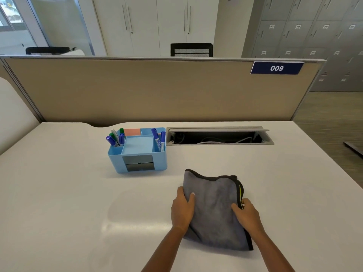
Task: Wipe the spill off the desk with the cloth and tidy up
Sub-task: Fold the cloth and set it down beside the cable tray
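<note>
A folded grey cloth (213, 209) with a dark hem lies flat on the white desk (68, 193), right of centre and near me. My left hand (182, 210) grips its left edge, thumb on top. My right hand (246, 214) pinches its right edge at the dark hem. I cannot make out any spill on the desk; only a faint sheen shows to the left of the cloth.
A light blue desk organiser (137, 152) with several markers and pink sticky notes stands behind and left of the cloth. An open cable tray (218, 137) is set in the desk's back edge. A beige partition (157, 91) walls off the far side.
</note>
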A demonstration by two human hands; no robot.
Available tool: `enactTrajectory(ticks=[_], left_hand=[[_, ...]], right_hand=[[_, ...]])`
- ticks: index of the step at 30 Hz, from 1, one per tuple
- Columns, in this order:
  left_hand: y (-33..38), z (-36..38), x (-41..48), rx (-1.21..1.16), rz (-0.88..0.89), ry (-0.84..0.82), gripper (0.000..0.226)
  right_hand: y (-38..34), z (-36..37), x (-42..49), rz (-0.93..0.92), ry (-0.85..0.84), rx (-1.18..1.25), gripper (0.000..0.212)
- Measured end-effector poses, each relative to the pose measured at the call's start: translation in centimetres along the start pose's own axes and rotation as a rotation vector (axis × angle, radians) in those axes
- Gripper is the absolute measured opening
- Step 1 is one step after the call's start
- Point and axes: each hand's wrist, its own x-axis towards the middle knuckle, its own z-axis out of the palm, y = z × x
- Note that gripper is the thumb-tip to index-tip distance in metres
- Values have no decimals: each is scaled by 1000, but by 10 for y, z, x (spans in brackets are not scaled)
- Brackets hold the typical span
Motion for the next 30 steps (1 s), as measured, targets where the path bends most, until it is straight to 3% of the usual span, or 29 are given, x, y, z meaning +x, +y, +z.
enactTrajectory(ticks=[8, 21, 30], left_hand=[[34, 12, 31, -82, 59, -89, 36], [93, 83, 92, -205, 16, -244, 39], [116, 136, 116, -209, -35, -224, 44]], right_hand=[[-17, -42, 28, -42, 101, 184, 31], [-43, -115, 107, -158, 286, 118, 58], [-30, -140, 153, -145, 392, 15, 47]])
